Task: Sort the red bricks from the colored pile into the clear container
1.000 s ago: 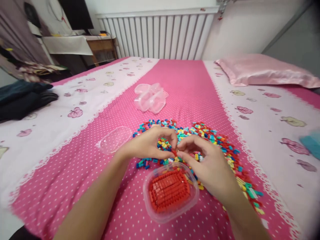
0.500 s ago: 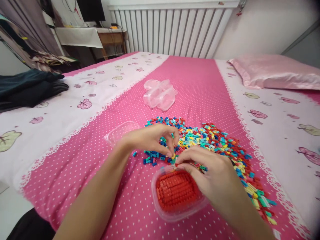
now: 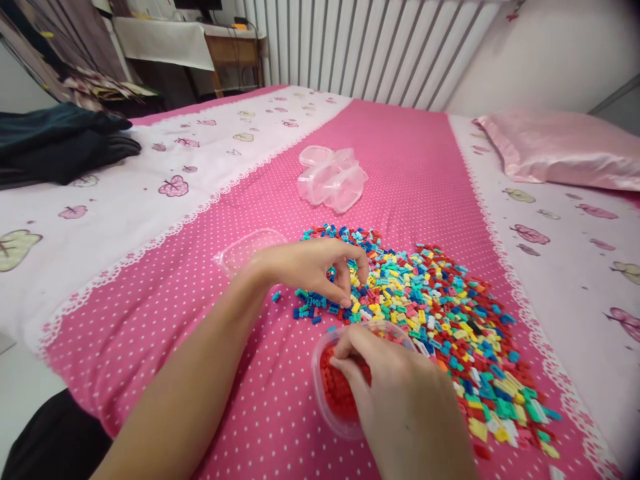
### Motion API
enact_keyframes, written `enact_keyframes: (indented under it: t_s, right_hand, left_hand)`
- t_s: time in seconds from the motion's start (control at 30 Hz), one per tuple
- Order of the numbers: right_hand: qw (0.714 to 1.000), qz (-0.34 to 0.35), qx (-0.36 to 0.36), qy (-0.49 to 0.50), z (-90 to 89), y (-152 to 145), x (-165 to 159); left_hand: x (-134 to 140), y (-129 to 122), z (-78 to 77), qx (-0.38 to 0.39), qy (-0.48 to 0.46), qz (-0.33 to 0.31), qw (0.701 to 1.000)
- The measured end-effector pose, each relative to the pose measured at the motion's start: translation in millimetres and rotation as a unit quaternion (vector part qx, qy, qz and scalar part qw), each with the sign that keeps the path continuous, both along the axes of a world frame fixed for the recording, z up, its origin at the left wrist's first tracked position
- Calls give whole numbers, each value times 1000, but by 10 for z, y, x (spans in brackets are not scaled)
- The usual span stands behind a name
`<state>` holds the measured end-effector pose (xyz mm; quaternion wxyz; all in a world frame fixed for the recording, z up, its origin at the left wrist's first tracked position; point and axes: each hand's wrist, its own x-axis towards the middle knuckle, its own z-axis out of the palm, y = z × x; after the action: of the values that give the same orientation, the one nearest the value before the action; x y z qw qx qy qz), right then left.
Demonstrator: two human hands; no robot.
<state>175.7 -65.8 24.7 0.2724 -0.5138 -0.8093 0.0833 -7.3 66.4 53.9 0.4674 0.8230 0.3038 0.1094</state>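
Note:
A heap of small coloured building blocks (image 3: 420,293) lies on the bed, mostly yellow, blue, teal and red. My left hand (image 3: 325,270) hovers at its near left side, fingers curved and apart, with no block visible in them. In front of the heap stands a clear plastic container (image 3: 320,400) with red blocks (image 3: 343,390) packed inside. My right hand (image 3: 380,373) reaches over its rim from the right, thumb and forefinger pinched low above the red blocks. A red block seems to be at those fingertips, mostly hidden. The hand covers the container's right part.
A clear plastic lid (image 3: 250,247) lies left of the heap, partly behind my left forearm. Farther back sit several clear containers (image 3: 333,180) grouped together. A pink pillow (image 3: 565,147) is at the right, dark folded clothes (image 3: 60,143) at the left. The pink dotted bedsheet (image 3: 270,413) has folds.
My right hand has moved from the container's far rim down and left into it, carrying a small red block. My left hand's fingers have spread slightly above the heap. The view has tilted downward.

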Motion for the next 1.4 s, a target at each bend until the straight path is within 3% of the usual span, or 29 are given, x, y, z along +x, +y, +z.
enact_keyframes:
  t_s: [0.23, 0.53, 0.7, 1.4]
  right_hand:
    - [999, -25, -9, -20, -37, -27, -89]
    - [999, 2, -23, -44, -70, -24, -92]
    - [1000, -3, -2, -31, -77, -27, -101]
    - [998, 21, -56, 15, -64, -9, -81]
  left_hand:
    - [-6, -1, 1, -19, -12, -5, 1000]
    - [-6, -15, 10, -10, -6, 1, 1000]
    - [-9, -18, 8, -7, -7, 1, 1000]
    - [-12, -33, 37, -8, -3, 3, 1000]
